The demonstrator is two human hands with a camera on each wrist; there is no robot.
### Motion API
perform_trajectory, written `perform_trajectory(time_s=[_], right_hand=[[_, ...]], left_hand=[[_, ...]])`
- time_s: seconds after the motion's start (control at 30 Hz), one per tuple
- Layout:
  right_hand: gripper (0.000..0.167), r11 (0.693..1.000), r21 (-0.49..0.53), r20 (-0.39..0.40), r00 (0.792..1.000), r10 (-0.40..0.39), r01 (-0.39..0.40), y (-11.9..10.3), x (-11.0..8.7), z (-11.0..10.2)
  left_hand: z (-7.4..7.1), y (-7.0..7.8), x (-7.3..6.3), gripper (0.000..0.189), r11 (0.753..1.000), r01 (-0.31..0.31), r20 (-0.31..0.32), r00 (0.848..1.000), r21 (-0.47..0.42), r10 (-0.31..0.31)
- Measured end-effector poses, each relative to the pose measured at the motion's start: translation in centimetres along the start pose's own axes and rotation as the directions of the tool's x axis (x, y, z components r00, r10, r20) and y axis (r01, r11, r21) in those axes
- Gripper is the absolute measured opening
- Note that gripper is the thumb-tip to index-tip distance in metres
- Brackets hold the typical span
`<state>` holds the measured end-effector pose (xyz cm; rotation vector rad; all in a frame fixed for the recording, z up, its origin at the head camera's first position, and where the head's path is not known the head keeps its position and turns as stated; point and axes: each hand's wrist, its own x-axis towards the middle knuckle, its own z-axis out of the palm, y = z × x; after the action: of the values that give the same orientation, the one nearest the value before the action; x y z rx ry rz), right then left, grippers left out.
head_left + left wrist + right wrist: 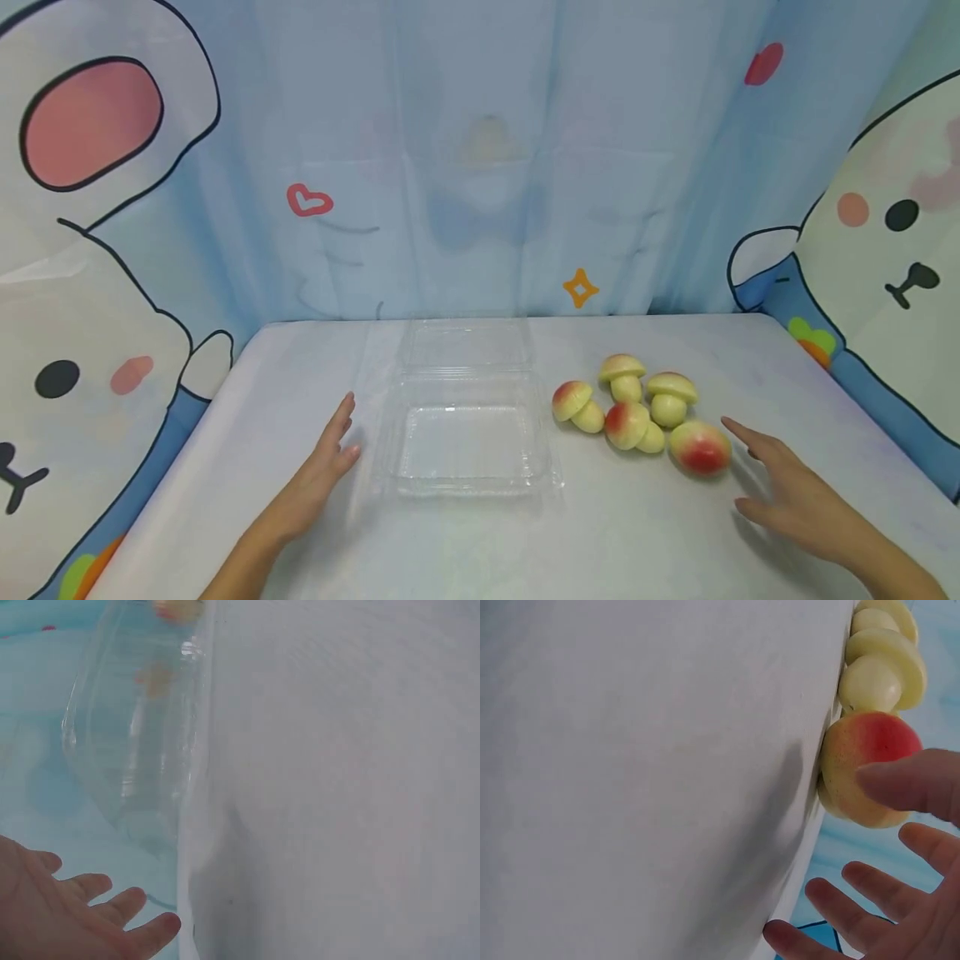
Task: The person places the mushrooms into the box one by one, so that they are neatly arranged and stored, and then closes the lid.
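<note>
A clear plastic clamshell box (472, 446) stands open on the table, its lid (467, 343) folded toward the back. My left hand (318, 483) hovers left of the box, fingers extended and touching nothing. Right of the box sits a group of several pale yellow toy mushrooms (628, 425) with red-blushed caps. Closest to my right hand (795, 500) is a mushroom with a red-topped cap (701, 448); its stem is hidden. That hand is spread beside it, holding nothing. In the right wrist view the thumb overlaps the red cap (855, 769); contact cannot be told there.
A white-covered table (480, 550) carries everything. Behind it hangs a blue curtain (480, 208) with cartoon animals, which also spans both sides. The table's back edge lies just behind the box lid.
</note>
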<state>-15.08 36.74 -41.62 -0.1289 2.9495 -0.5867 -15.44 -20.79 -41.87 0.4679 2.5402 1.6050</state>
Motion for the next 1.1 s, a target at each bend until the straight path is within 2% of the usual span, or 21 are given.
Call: perform_trajectory(time_s=[0.1, 0.23, 0.33, 0.53, 0.63, 0.77, 0.93, 1.1], right_hand=[[0.107, 1.000, 0.001, -0.014, 1.000, -0.027, 0.027, 0.0, 0.3, 0.1], [0.105, 0.998, 0.001, -0.046, 0.997, -0.068, 0.068, 0.0, 0.5, 0.2], [0.104, 0.998, 0.012, -0.046, 0.997, -0.068, 0.068, -0.2, 0.7, 0.2], [0.102, 0.999, 0.021, -0.013, 1.000, -0.025, 0.026, -0.7, 1.1, 0.4], [0.102, 1.000, 0.015, -0.011, 1.000, -0.021, 0.021, -0.7, 1.1, 0.5], [0.097, 0.999, 0.009, -0.031, 0.999, -0.037, 0.037, -0.7, 1.1, 0.5], [0.084, 0.997, 0.013, -0.077, 0.994, -0.072, 0.074, -0.4, 1.1, 0.4], [0.082, 0.999, 0.020, -0.092, 0.995, -0.039, 0.041, -0.4, 1.1, 0.4]], left_hand=[[0.5, -0.1, 0.4, 0.077, 0.997, 0.016, 0.018, 1.000, -0.074, -0.015], [1.4, -0.3, 0.8, 0.082, 0.994, 0.024, 0.021, 1.000, -0.108, -0.022], [2.0, -0.4, 1.0, 0.085, 0.995, 0.012, 0.017, 1.000, -0.097, -0.010], [2.8, -0.3, 1.0, 0.098, 0.996, 0.053, 0.008, 0.999, -0.070, -0.052], [3.0, -0.4, 0.9, 0.100, 0.998, 0.045, 0.002, 0.999, -0.053, -0.045], [3.2, -0.5, 1.0, 0.101, 0.998, 0.039, 0.003, 0.999, -0.038, -0.039], [3.3, -0.5, 1.2, 0.106, 0.997, 0.069, 0.027, 0.997, -0.022, -0.068], [3.4, -0.5, 1.3, 0.110, 0.998, 0.059, 0.035, 0.998, -0.014, -0.059]])
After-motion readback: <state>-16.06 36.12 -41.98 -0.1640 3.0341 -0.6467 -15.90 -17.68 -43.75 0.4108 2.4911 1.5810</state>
